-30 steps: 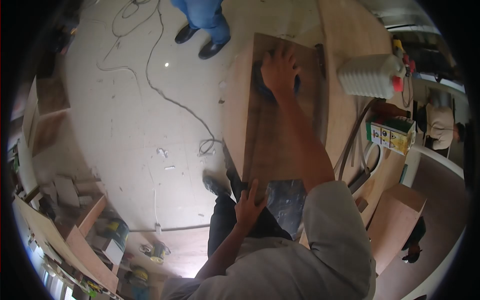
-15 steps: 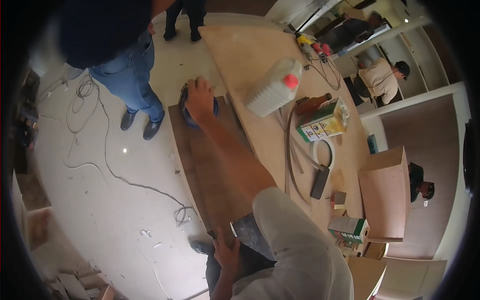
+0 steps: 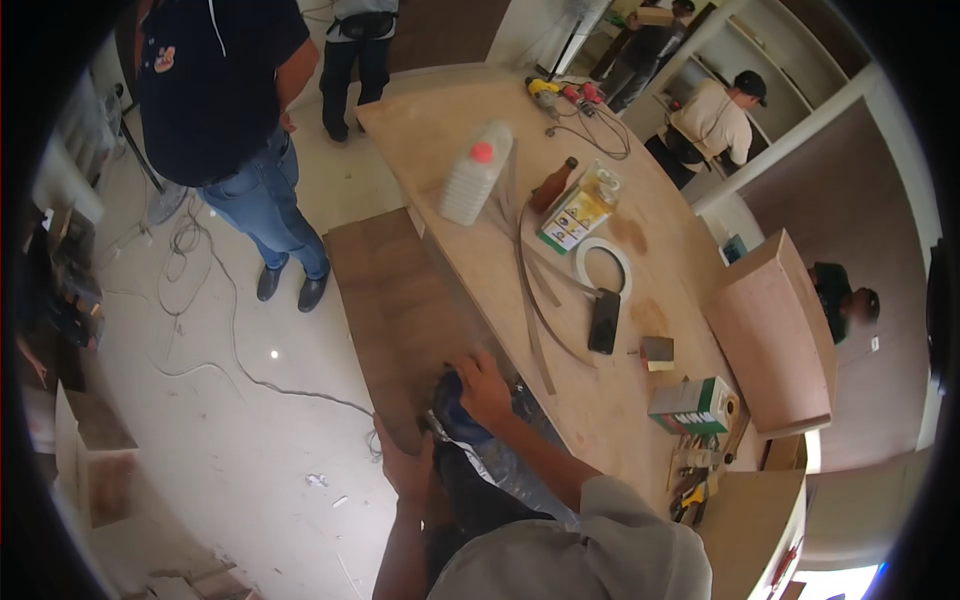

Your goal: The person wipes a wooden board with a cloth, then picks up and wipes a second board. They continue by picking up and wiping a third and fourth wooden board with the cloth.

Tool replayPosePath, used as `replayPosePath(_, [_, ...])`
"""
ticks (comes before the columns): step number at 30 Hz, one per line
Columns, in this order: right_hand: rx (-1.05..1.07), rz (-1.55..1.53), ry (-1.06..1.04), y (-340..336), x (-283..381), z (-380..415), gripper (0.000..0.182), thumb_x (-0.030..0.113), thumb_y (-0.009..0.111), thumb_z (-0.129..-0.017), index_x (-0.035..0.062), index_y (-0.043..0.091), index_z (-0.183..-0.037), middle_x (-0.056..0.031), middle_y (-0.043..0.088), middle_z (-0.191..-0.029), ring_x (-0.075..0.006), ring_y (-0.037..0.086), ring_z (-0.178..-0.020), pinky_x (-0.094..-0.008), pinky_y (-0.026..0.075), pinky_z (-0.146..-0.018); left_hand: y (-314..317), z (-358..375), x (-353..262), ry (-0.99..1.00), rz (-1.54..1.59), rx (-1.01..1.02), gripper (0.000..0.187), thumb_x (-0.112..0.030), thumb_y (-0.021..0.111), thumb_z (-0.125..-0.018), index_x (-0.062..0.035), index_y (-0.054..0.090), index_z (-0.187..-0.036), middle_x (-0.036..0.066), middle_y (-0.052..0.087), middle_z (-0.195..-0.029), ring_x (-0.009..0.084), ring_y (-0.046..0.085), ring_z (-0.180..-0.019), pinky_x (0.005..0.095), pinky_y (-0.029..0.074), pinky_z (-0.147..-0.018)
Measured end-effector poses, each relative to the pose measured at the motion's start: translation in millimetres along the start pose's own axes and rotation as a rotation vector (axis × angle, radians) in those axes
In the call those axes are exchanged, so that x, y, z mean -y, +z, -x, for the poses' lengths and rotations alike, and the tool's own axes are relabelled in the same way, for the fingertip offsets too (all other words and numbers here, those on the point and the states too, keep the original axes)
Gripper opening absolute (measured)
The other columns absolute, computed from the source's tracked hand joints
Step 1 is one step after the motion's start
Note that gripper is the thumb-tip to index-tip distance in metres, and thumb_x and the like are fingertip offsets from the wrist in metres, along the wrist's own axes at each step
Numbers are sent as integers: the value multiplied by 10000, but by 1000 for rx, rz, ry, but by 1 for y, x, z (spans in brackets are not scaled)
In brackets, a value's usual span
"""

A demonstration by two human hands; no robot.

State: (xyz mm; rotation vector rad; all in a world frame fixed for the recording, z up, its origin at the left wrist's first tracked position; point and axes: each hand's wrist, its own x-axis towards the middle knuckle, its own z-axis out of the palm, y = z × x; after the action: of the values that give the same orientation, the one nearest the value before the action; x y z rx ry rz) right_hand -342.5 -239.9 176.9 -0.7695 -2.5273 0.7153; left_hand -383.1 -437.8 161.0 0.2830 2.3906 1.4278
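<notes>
A long brown wooden board (image 3: 385, 290) lies alongside the big table, its near end close to my body. My right hand (image 3: 484, 388) is closed over a dark blue, rounded object (image 3: 452, 402) at the near part of the board; I cannot tell its exact kind. My left hand (image 3: 405, 466) grips the board's near left corner, with its fingertips partly hidden. Below my right hand, a dark, paint-smeared surface (image 3: 520, 470) shows beside my leg.
On the wooden table (image 3: 450, 110) stand a white jug (image 3: 476, 180), a brown bottle (image 3: 553, 185), a metal can (image 3: 580, 215), a tape roll (image 3: 622, 262) and a phone (image 3: 604, 322). Power tools (image 3: 565, 95) lie farther back. A person (image 3: 240, 170) stands left; a cable (image 3: 235, 330) crosses the floor.
My right hand has drawn the dark blue object from the board's far end back toward me. My left hand now sits at the board's near left corner. The view has shifted.
</notes>
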Motion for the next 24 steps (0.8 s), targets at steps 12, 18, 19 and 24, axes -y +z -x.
replayPosePath(12, [-143, 151, 136, -98, -58, 117, 132, 38, 636, -885, 32, 677, -1009, -160, 633, -1063, -404, 601, -1049, -488, 510, -926, -148, 66, 35, 40, -177, 90, 1019, -268, 824, -819, -104, 233, -1633, 254, 600, -1411, 445, 617, -1245, 490, 518, -1027])
replayPosePath(18, [-183, 87, 320, -140, -78, 173, 165, 14, 578, -886, 81, 693, -984, -203, 652, -1039, -449, 630, -982, -531, 530, -861, -178, 194, 86, 78, 123, 72, 737, -401, 673, -993, -14, 400, -1557, 223, 668, -1309, 332, 646, -1209, 417, 504, -1028])
replayPosePath(19, [-202, 102, 320, -144, -93, 177, 164, 6, 578, -882, 73, 693, -978, -205, 655, -1032, -449, 631, -970, -531, 530, -852, -183, 205, 79, 37, 57, 53, 722, -432, 647, -1012, -6, 416, -1548, 210, 665, -1314, 305, 637, -1208, 406, 500, -1026])
replayPosePath(24, [-322, 134, 288, -195, -148, 175, 228, -51, 555, -805, 53, 687, -959, -217, 662, -974, -450, 633, -950, -528, 529, -830, -184, 223, 92, -40, 80, 44, 678, -425, 612, -1038, 12, 436, -1526, 242, 619, -1380, 303, 596, -1265, 398, 466, -1066])
